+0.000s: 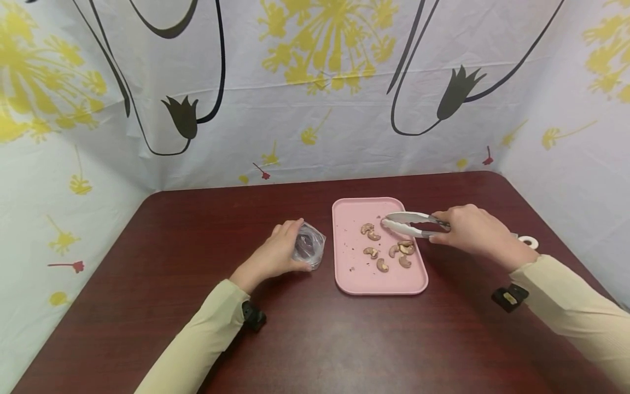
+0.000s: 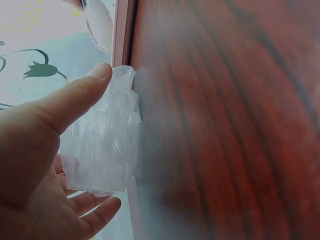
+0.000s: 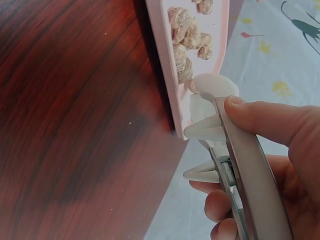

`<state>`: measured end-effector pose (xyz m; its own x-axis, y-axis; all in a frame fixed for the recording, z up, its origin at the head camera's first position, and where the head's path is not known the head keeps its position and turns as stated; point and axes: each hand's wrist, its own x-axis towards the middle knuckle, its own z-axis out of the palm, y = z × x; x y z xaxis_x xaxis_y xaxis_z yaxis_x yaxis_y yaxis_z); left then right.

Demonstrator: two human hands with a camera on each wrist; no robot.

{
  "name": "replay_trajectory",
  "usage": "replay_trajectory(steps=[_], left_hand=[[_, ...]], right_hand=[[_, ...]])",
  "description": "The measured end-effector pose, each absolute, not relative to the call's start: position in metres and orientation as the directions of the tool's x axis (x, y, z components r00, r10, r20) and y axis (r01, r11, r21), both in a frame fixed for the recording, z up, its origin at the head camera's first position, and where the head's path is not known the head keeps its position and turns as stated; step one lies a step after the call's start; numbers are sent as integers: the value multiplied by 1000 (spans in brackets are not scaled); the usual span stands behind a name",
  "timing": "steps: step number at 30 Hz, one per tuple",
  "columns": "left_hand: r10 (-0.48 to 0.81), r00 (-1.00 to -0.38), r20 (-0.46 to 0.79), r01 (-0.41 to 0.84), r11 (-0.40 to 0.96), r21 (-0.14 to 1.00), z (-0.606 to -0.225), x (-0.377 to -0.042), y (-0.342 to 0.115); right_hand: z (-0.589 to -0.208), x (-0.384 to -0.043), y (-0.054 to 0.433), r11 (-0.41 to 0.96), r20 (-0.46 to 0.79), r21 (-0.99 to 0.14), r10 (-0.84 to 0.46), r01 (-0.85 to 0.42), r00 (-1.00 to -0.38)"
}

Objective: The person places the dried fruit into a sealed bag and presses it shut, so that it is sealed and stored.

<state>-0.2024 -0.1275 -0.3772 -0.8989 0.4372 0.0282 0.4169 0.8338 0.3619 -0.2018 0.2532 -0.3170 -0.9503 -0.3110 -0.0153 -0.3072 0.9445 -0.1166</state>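
Observation:
A clear plastic bag (image 1: pixel 310 245) stands on the table with its mouth facing up. My left hand (image 1: pixel 274 250) holds it from the left, thumb on the near side and fingers round the far side. In the left wrist view the bag (image 2: pixel 102 150) looks crinkled and see-through. My right hand (image 1: pixel 474 232) grips metal tongs (image 1: pixel 406 229) with white scalloped tips. Those tips reach over the right part of a pink tray (image 1: pixel 354 282), around what seems to be a cashew, mostly hidden. Several cashews in brown skins (image 1: pixel 382 265) lie on the tray.
The dark red wooden table (image 1: pixel 221 219) carries everything. Small dark crumbs dot the tray. A white ring (image 1: pixel 529 242) shows beyond my right hand. Patterned cloth (image 1: pixel 305 148) hangs behind and on both sides.

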Motion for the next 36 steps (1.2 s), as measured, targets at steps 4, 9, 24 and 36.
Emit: replay_trajectory(steps=[4, 9, 24, 36], left_hand=[[437, -899, 28, 415, 829, 375, -377, -202, -127], [427, -904, 26, 403, 830, 385, -377, -202, -127], [420, -907, 22, 395, 835, 383, -378, -202, -126], [415, -909, 23, 392, 837, 381, -376, -202, -125]], right_hand=[[-315, -200, 250, 941, -10, -131, -316, -312, -949], [-312, -197, 243, 922, 32, -153, -354, -354, -935], [-307, -193, 206, 870, 79, -222, -434, -441, -897], [-300, -184, 179, 839, 51, -306, -458, -451, -887]])
